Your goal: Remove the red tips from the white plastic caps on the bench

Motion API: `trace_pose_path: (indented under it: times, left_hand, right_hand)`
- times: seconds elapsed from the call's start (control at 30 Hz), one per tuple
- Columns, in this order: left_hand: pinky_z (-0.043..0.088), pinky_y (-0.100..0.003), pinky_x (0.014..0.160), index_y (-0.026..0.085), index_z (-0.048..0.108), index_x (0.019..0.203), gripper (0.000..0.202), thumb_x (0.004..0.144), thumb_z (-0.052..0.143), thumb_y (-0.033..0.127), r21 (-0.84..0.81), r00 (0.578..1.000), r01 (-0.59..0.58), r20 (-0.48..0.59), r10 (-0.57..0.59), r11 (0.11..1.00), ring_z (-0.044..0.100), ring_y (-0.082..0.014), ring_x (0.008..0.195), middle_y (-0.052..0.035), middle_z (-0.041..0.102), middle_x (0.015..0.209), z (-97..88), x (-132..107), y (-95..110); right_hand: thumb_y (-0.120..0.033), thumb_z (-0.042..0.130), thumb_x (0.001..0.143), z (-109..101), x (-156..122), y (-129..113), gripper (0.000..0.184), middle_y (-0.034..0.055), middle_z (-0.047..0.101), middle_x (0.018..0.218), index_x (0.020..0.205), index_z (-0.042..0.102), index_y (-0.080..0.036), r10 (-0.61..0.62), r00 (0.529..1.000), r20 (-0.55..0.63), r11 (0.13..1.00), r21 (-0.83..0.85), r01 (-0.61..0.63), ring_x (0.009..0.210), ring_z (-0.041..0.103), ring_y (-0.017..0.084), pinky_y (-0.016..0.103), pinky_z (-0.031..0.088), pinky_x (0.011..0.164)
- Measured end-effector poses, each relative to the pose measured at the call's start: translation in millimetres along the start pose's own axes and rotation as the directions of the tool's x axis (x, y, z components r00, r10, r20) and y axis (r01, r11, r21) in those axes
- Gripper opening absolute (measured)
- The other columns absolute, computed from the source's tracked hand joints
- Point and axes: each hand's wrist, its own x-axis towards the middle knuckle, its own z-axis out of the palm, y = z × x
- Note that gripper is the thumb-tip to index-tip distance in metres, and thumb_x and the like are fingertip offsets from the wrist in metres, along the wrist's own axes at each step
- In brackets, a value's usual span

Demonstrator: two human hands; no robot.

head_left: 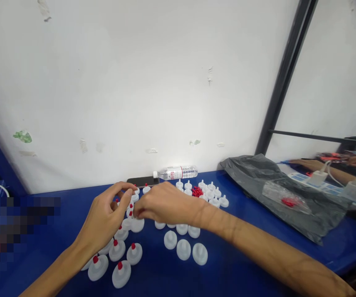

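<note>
My left hand [110, 212] arches over a group of white nozzle caps, thumb and forefinger tips brought close together. Red tips cover the nozzles of these caps, such as one white cap [117, 251] in front of the hand. Beside it, my right hand [162, 202] curls its fingers downward, fingertips closed just above a larger white cap [137, 225]. What either hand pinches is hidden by the fingers. White caps without red tips [183, 250] stand in rows under and in front of my right forearm. A pile of small red tips [197, 191] lies among more white caps behind it.
A clear plastic bottle [181, 172] lies by the wall next to a dark phone [142, 181]. To the right, a grey plastic bag [252, 177] carries a clear bag [285, 198] with red pieces. Beyond are a power strip [302, 180] and another person's arm [335, 174].
</note>
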Motion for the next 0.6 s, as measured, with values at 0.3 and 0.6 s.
trace_pose_path:
  times: [0.3, 0.6]
  left_hand:
    - [0.024, -0.025, 0.042, 0.025, 0.069, 0.121, 0.060, 0.075, 0.076, 0.064, -0.086, 0.980, 0.164, 0.127, -0.153, 0.983, 0.027, -0.0087, 0.043, 0.0089, 0.050, 0.061, 2.7, -0.5, 9.6]
    - [0.041, -0.028, 0.054, 0.031, 0.064, 0.128, 0.064, 0.076, 0.077, 0.066, 0.064, 0.998, 0.038, 0.052, -0.042, 0.997, 0.044, -0.0137, 0.052, 0.0045, 0.068, 0.075, 6.1, 0.9, 5.3]
  right_hand:
    - [-0.021, 0.066, 0.101, -26.2, -3.5, 11.7, 0.012, -0.0023, 0.081, 0.092, 0.106, 0.077, -0.023, 0.167, 0.951, -0.258, 0.979, 0.159, -0.129, 0.081, 0.070, 0.014, 0.025, 0.037, 0.065]
    - [-0.013, 0.058, 0.104, -27.3, -5.9, 15.0, 0.019, 0.0015, 0.075, 0.096, 0.114, 0.071, -0.021, -0.006, 1.000, 0.015, 0.954, -0.300, 0.010, 0.075, 0.066, 0.016, 0.032, 0.024, 0.053]
